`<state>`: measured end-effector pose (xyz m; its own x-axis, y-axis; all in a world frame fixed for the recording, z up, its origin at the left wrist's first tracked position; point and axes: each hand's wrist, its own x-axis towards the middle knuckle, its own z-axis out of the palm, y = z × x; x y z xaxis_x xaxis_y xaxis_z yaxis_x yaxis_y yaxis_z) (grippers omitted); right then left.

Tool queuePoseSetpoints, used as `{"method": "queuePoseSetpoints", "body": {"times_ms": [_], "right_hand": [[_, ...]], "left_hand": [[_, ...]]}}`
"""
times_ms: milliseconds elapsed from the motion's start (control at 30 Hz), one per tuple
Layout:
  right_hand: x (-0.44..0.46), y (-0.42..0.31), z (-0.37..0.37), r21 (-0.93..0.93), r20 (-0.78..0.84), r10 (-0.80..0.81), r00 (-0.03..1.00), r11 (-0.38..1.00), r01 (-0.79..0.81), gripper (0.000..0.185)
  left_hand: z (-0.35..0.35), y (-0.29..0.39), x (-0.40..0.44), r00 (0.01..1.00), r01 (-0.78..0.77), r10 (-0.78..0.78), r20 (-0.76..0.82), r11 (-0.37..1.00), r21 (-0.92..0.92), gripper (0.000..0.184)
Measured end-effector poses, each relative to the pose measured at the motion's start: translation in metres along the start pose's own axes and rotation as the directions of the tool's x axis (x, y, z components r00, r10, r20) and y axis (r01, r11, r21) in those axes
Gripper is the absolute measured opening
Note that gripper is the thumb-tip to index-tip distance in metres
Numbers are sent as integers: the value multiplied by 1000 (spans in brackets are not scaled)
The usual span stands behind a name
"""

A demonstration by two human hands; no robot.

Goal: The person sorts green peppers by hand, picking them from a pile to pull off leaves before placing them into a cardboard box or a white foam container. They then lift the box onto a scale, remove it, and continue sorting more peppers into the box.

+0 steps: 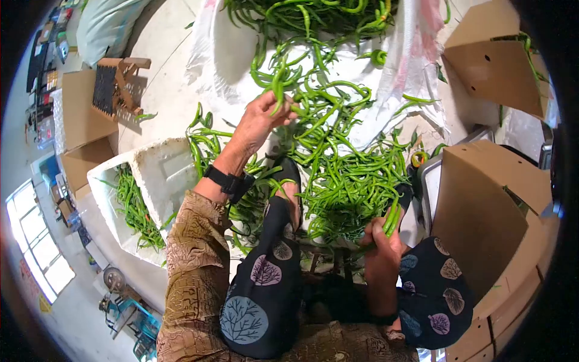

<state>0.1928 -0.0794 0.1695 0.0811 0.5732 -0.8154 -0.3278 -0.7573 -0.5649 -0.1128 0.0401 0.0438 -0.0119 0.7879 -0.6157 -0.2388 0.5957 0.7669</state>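
My left hand (pixel 260 120), with a black band at the wrist, reaches forward over the spread of chillies. Its fingers are closed on a green chili pepper (pixel 278 87) that points up and away. Close to my right knee, my right hand (pixel 384 244) is shut on a few long green chili peppers (pixel 392 220), their tips sticking out past the fingers. Between my feet lies a dense heap of green chillies (pixel 356 190). A looser trail of them runs forward to a large white sack (pixel 232 54), which lies open with more chillies at its mouth.
On the left stands a white foam box (pixel 169 166) with green chillies inside. More chillies lie around my left foot. Cardboard boxes (pixel 482 211) line the right side. A small wooden stool (pixel 120 87) and a full pale sack (pixel 108 27) are at the far left.
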Motion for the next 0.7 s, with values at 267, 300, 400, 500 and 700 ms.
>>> {"method": "queuePoseSetpoints", "body": {"times_ms": [267, 300, 400, 500, 700], "right_hand": [[0, 1, -5, -22, 38, 7, 999, 1000, -6, 35], [1, 2, -5, -23, 33, 6, 999, 1000, -5, 35], [2, 1, -6, -38, 23, 16, 1000, 999, -15, 34], [3, 0, -5, -71, 35, 4, 999, 998, -2, 24], [6, -2, 0, -27, 58, -1, 998, 1000, 3, 21]], "left_hand": [[26, -10, -24, 968, 61, 21, 248, 946, -318, 31], [29, -11, -27, 959, 68, 32, 281, 938, -339, 33], [44, -14, -41, 951, 79, 12, 308, 956, -282, 33], [65, -14, -60, 935, -58, 12, 354, 991, 119, 24], [94, -24, -82, 770, -638, 463, 439, 564, 524, 23]]}}
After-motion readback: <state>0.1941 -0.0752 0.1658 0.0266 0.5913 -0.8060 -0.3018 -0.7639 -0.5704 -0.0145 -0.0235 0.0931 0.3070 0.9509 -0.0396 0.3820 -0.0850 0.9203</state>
